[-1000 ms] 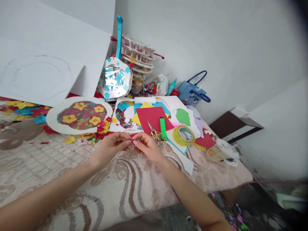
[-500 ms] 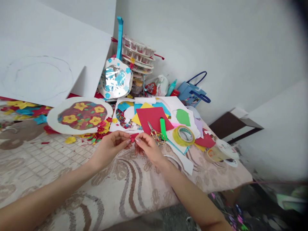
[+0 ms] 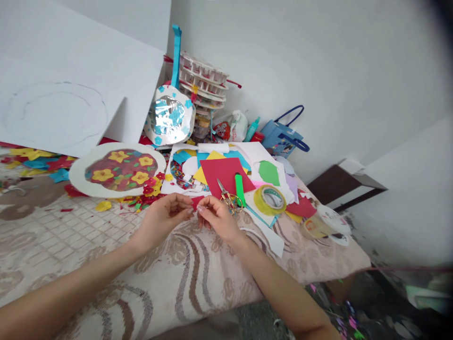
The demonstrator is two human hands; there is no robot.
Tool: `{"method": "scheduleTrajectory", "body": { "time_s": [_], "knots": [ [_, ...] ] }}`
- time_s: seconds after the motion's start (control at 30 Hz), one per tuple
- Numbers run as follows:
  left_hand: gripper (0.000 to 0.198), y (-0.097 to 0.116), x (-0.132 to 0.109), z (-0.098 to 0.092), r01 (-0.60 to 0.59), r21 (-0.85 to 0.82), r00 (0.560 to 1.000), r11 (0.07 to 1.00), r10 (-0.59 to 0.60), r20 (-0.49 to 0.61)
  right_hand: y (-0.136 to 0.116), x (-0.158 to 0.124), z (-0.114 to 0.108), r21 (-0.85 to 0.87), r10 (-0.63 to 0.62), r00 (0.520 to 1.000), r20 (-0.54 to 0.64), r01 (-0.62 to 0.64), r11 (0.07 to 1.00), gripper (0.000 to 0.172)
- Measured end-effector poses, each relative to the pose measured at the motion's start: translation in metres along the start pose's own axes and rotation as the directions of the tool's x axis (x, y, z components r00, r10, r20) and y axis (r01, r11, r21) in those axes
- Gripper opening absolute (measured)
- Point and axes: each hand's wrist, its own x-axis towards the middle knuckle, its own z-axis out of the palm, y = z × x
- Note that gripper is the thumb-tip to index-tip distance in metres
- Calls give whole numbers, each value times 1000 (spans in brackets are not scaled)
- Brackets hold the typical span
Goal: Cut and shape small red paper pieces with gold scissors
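Note:
A small piece of red paper [image 3: 197, 202] is pinched between my two hands, above the patterned cloth. My left hand [image 3: 163, 215] closes its fingertips on the paper's left side, and my right hand [image 3: 216, 215] grips the right side. Fingers cover much of the piece, so its full shape is hidden. Just beyond my right hand lie gold-handled scissors [image 3: 230, 200] and a green utility knife [image 3: 240, 190], partly over a red paper sheet [image 3: 222, 174]. A white-rimmed panel with yellow paper flowers [image 3: 79, 174] rests past my left hand, small red and yellow flowers beside it.
A roll of yellow tape [image 3: 260, 200] and a lidded plastic tub [image 3: 316, 226] sit on the right. Behind are a blue-and-white decorated piece [image 3: 150, 123], a tiered white stand [image 3: 208, 73], a blue bag [image 3: 279, 137] and a large white board [image 3: 81, 56]. The table edge runs along the right front.
My right hand's fingers have shifted slightly on the red paper. My left hand and the things on the table look the same.

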Motion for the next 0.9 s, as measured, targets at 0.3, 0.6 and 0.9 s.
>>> {"method": "scheduleTrajectory", "body": {
  "time_s": [0.3, 0.6, 0.9],
  "knots": [
    [15, 9, -9, 3, -69, 222, 994, 973, 85, -65, -3, -1, 1, -28, 21, 1000, -6, -21, 999, 22],
    [19, 3, -2, 1, -66, 90, 994, 994, 74, -83, -4, -1, 2, 15, 37, 999, 15, -38, 999, 14],
    [25, 1, 2, 0, 107, -173, 994, 979, -111, -15, -7, -2, 1, 21, 47, 998, 32, -48, 999, 9]
  ]
}}
